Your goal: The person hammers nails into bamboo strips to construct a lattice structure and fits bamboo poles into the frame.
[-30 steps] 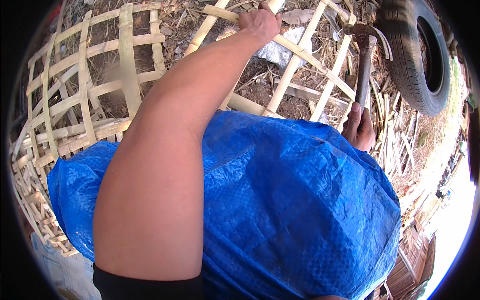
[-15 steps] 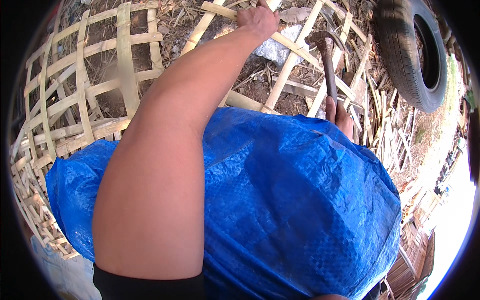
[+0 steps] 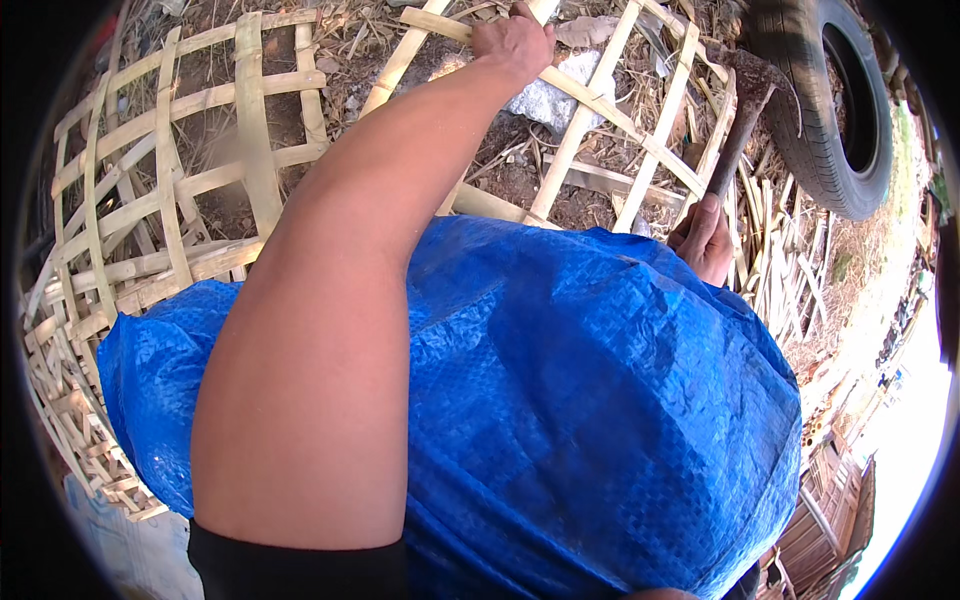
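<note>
Pale bamboo strips cross one another in an open lattice [image 3: 552, 185] at the upper centre of the frame. Near the top edge, the left hand [image 3: 510, 45] rests on a crossing of these strips, its fingers bent over them; the undersides are hidden, so I cannot tell whether it pinches a strip or only presses down. At the right of the lattice, the right hand [image 3: 703, 240] is wrapped around the lower end of a dark hammer [image 3: 737, 145], thumb along the handle. The hammer tilts toward the upper right, its rusty head in front of a black tyre [image 3: 815, 140]. Beneath the lattice, near the left wrist, sits a whitish stone [image 3: 548, 103] on soil and dry stalks.

A crinkled blue sheet [image 3: 600, 400] fills the centre and lower part, with the bare left arm across it, ending in a black sleeve [image 3: 295, 565] at the lower edge. Another bamboo lattice [image 3: 252, 120] occupies the upper left. Loose thin sticks [image 3: 775, 240] lie below the tyre.
</note>
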Tool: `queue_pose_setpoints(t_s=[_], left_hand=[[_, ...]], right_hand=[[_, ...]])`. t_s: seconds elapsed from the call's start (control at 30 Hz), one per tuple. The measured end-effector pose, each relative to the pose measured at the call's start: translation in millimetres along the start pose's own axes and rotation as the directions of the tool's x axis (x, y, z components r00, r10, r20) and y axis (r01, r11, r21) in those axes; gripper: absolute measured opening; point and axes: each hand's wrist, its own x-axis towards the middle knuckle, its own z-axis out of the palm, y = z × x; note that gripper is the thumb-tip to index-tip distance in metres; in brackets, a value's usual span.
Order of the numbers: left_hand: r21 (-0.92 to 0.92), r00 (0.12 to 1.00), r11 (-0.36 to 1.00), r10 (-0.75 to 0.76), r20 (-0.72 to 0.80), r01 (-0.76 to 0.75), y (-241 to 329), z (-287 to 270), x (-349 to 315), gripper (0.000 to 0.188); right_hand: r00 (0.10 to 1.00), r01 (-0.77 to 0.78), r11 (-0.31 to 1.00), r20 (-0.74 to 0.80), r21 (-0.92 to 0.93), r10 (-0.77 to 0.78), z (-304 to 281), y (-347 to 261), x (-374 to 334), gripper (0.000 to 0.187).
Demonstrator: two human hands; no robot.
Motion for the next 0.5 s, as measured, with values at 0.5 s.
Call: queue_pose_setpoints(t_s=[0.5], left_hand=[[-0.119,0.996,0.991,0.061,-0.062,-0.068,-17.3,-5.1,-1.5,0.069]], right_hand=[[0.984,-0.107,0.961,0.108,-0.256,0.139,14.9,37.8,-9.3,0.052]])
